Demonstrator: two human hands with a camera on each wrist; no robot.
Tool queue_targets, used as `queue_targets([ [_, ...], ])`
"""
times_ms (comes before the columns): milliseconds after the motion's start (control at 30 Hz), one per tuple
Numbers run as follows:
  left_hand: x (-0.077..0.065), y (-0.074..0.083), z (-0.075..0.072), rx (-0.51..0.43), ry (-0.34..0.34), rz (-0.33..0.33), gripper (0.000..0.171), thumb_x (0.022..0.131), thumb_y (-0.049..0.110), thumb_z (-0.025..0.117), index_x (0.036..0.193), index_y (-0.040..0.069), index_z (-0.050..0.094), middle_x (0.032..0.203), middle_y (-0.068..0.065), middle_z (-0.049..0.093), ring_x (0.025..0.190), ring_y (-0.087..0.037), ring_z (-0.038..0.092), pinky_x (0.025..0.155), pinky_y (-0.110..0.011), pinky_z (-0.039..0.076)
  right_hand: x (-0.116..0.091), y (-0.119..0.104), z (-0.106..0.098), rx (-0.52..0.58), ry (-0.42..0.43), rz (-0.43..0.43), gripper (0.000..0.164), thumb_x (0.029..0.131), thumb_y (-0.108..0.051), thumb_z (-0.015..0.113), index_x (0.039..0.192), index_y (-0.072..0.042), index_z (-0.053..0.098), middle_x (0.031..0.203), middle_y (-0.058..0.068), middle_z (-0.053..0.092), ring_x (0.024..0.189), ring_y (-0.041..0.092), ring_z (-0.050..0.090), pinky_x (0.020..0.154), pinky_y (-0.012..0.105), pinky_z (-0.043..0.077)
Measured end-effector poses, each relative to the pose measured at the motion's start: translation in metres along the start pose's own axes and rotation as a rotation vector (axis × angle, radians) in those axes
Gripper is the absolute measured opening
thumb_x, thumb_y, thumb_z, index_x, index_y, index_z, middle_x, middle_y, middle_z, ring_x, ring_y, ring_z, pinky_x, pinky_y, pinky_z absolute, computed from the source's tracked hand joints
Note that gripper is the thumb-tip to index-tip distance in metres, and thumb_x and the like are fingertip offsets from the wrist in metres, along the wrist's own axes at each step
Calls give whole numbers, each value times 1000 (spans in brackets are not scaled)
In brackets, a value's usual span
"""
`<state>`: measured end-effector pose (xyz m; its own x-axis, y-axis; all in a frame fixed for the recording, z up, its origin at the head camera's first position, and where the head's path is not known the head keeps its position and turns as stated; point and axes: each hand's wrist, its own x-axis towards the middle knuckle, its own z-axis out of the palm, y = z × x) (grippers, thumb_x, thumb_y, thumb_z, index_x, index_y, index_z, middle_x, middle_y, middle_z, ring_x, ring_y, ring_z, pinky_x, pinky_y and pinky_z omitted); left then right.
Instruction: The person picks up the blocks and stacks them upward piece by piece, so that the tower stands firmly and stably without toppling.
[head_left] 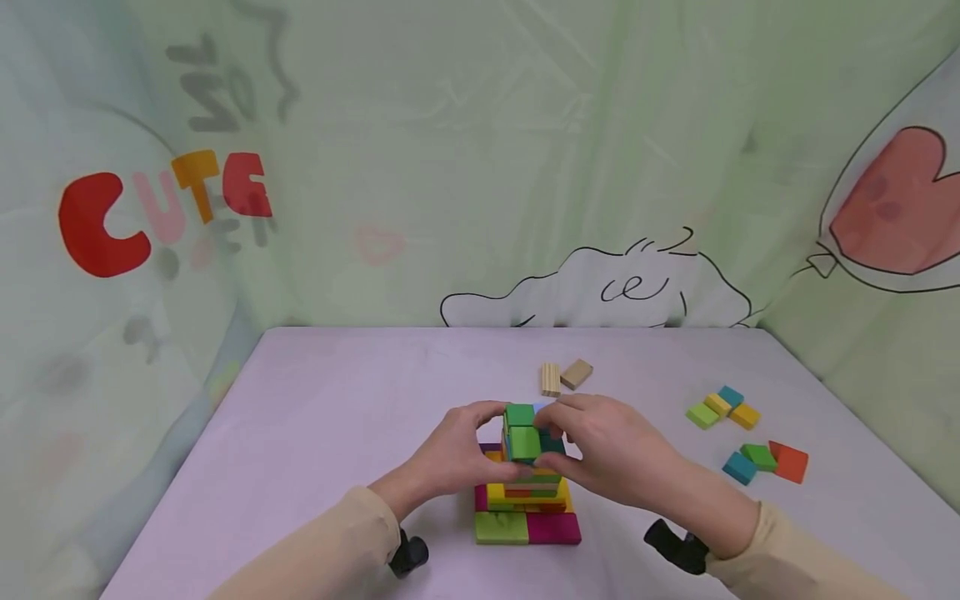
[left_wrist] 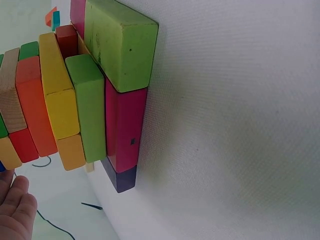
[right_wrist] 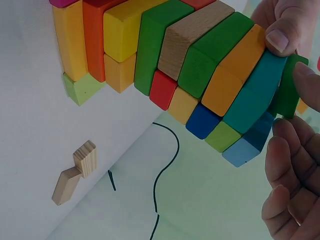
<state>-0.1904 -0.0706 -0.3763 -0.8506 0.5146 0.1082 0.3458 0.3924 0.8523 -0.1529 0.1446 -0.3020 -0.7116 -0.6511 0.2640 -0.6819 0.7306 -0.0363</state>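
A tall tower of coloured wooden blocks [head_left: 537,492] stands upright at the middle front of the table, with wider layers at its foot. My left hand [head_left: 453,446] holds the upper part from the left, thumb in front and fingers reaching behind. From the right, my right hand [head_left: 615,442] pinches a green block [right_wrist: 289,87] at the tower's top between thumb and fingers. Beside that block, in the right wrist view, lie a teal block [right_wrist: 255,95] and a light blue block [right_wrist: 245,150]. Plain wood, orange and yellow layers show lower down. The left hand's fingertips are partly cut off in the left wrist view.
Two plain wood blocks [head_left: 576,374] lie behind the tower. Toward the right are loose green, yellow, orange and teal blocks [head_left: 716,406], and nearer, a red-orange block [head_left: 789,462] beside green and teal ones. A printed curtain hangs around the table [head_left: 337,400].
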Motion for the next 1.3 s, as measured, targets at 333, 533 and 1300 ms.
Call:
queue_targets([
  [333, 0, -2, 1, -8, 2, 15, 63, 83, 29, 84, 139, 12, 60, 138, -3, 65, 137, -25, 54, 118, -56, 40, 0, 1, 0, 19, 2, 16, 34, 79, -32, 89, 104, -15, 72, 88, -7, 68, 77, 4, 58, 66, 17, 54],
  [533, 0, -1, 1, -7, -1, 14, 61, 83, 29, 84, 138, 13, 61, 136, -1, 66, 137, -24, 54, 118, -56, 40, -1, 0, 0, 26, 8, 15, 36, 79, -32, 89, 104, -15, 72, 88, -7, 68, 77, 5, 59, 67, 17, 54],
  [1300, -1, 5, 2, 0, 10, -94, 72, 82, 33, 86, 142, 8, 57, 144, -9, 60, 144, -37, 47, 115, -58, 43, -76, 213, 41, 143, -213, 635, 48, 97, -18, 65, 128, 17, 55, 110, 32, 64, 98, 43, 63, 82, 55, 57],
])
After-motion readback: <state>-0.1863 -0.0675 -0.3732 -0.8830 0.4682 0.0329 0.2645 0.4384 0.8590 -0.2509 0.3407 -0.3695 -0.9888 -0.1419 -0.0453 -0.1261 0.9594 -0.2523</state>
